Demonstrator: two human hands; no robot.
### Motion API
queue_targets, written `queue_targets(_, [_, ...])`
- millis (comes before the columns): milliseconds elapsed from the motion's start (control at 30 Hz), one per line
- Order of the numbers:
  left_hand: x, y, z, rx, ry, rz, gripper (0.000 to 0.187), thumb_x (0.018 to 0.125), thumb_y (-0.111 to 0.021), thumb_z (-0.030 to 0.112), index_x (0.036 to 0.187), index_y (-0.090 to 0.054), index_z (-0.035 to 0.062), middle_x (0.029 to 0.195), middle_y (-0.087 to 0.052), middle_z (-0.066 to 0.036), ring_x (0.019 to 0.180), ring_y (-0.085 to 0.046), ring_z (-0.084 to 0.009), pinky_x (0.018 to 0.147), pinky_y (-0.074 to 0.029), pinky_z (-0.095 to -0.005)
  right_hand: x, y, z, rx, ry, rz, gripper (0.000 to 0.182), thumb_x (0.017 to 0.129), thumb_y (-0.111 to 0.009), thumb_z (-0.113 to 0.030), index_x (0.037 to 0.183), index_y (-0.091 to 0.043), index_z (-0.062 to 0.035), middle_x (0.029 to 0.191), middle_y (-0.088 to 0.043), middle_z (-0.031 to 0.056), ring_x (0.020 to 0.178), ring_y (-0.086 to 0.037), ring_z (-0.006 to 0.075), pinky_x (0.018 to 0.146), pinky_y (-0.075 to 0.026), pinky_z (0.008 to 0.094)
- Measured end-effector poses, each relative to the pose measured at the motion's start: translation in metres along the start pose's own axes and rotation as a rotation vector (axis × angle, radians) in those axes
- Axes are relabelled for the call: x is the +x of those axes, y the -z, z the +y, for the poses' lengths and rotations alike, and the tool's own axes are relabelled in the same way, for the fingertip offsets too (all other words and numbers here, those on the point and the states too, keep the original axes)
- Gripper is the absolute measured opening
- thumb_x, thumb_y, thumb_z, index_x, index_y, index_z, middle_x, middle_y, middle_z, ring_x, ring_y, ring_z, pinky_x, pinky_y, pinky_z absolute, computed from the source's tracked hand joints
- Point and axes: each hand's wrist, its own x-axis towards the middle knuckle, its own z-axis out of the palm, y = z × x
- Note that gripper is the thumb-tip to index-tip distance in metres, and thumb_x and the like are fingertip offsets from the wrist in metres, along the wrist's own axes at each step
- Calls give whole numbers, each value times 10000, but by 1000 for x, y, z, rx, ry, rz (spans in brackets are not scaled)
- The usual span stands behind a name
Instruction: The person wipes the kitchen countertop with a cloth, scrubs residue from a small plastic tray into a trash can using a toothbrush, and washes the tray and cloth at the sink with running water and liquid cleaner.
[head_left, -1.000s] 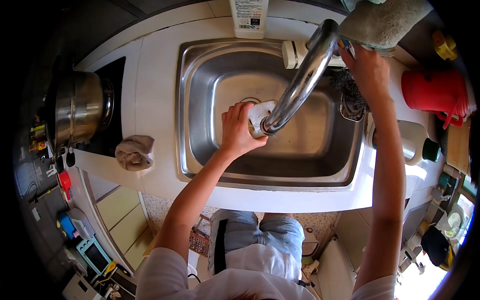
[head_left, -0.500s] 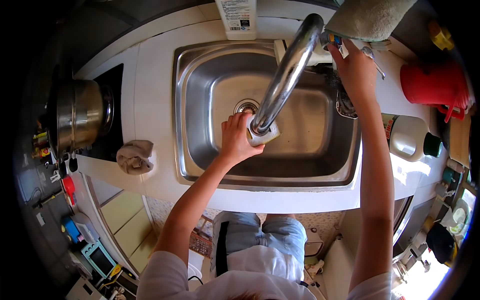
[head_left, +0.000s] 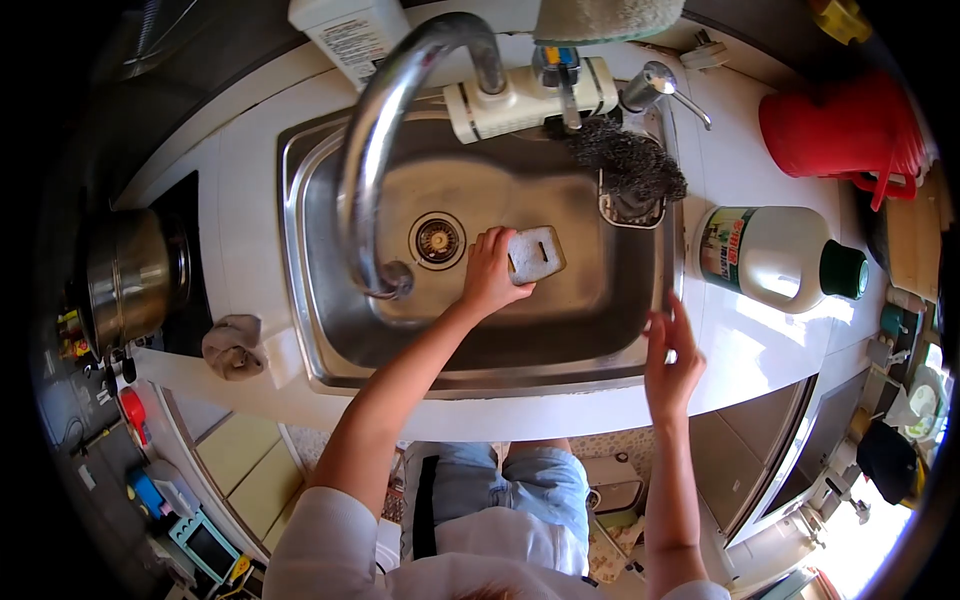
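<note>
Over the basin of the steel sink (head_left: 335, 340), my left hand (head_left: 488, 278) grips a small white rectangular block (head_left: 537, 254) with a dark slot in its top and a brownish edge. Fingers and thumb close on the block's left end. The round drain (head_left: 437, 240) lies just behind and left of that hand. My right hand (head_left: 673, 365) is at the sink's front right corner, its fingers apart and holding nothing. The curved chrome faucet (head_left: 365, 170) arches over the left part of the basin, with its lever (head_left: 570, 98) at the back.
A dark scouring pad (head_left: 635, 165) sits on a wire rack in the sink's back right corner. A white jug (head_left: 770, 255) with a green cap lies to the right, near a red pitcher (head_left: 835, 135). Left are a crumpled cloth (head_left: 234, 347) and a steel pot (head_left: 135, 270).
My right hand has left the faucet lever and come down to the sink's front right corner. The faucet spout now points farther left in view, and the block is clear of it.
</note>
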Motion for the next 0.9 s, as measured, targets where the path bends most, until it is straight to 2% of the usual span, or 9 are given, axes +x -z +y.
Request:
queue_targets(33, [4, -13, -3, -2, -3, 2, 821, 468, -832, 237, 1156, -430, 38, 1138, -460, -145, 1036, -460, -320, 861, -378, -431, -7, 7, -3, -7, -94, -46, 372, 878, -557, -70, 1247, -524, -49, 852, -690, 86, 645, -638, 108, 612, -506, 255])
queue_targets(67, [8, -22, -4, 5, 29, -4, 824, 468, -834, 233, 1159, -429, 38, 1144, -455, -146, 1041, -456, -322, 865, -380, -430, -15, 9, 7, -23, -36, -41, 372, 876, -555, -66, 1246, -525, -46, 858, -690, 90, 645, -642, 114, 611, -512, 263])
queue_targets(233, [16, -58, -4, 4, 122, 0, 829, 473, -839, 215, 1171, -427, 39, 1169, -436, -154, 1065, -443, -332, 881, -391, -430, -34, 20, 23, 21, -135, -92, 338, 862, -547, -28, 1200, -558, -32, 862, -687, 120, 660, -655, 139, 628, -524, 269])
queue_targets(433, [16, -70, 3, 30, 103, 104, 796, 481, -834, 247, 1136, -438, 29, 1137, -448, -143, 1023, -463, -329, 853, -406, -418, -32, 20, 34, 80, -137, -171, 319, 843, -534, 13, 1158, -578, -16, 892, -679, 135, 740, -668, 162, 666, -530, 273])
queue_targets(633, [15, -86, 30, 68, 404, 120, 819, 488, -846, 329, 1119, -416, 34, 1110, -448, -146, 995, -484, -325, 778, -428, -435, -21, 16, 27, 60, -83, -218, 278, 837, -545, 16, 1108, -602, -5, 898, -674, 148, 756, -671, 181, 678, -527, 273])
queue_targets(733, [14, -95, 38, 62, 454, 142, 858, 486, -849, 383, 1127, -402, 30, 1104, -444, -146, 986, -489, -325, 773, -428, -433, -18, 11, 23, 67, -91, -248, 261, 840, -557, 7, 1096, -606, -1, 893, -673, 150, 757, -670, 181, 676, -527, 275])
queue_targets(867, [13, -103, 47, -15, 450, 264, 818, 556, -821, 416, 1120, -417, -17, 1047, -474, -196, 855, -549, -373, 686, -471, -449, -11, 4, 11, 75, -88, -272, 253, 840, -571, -2, 1091, -607, 3, 884, -672, 151, 775, -670, 186, 678, -528, 278])
queue_targets(900, [10, -104, 48, -13, 403, 279, 712, 682, -752, 396, 1134, -410, -35, 1064, -475, -219, 829, -562, -401, 674, -485, -462, -9, 1, 7, 71, -83, -280, 253, 839, -575, -4, 1090, -606, 4, 882, -672, 151, 781, -671, 188, 679, -528, 279])
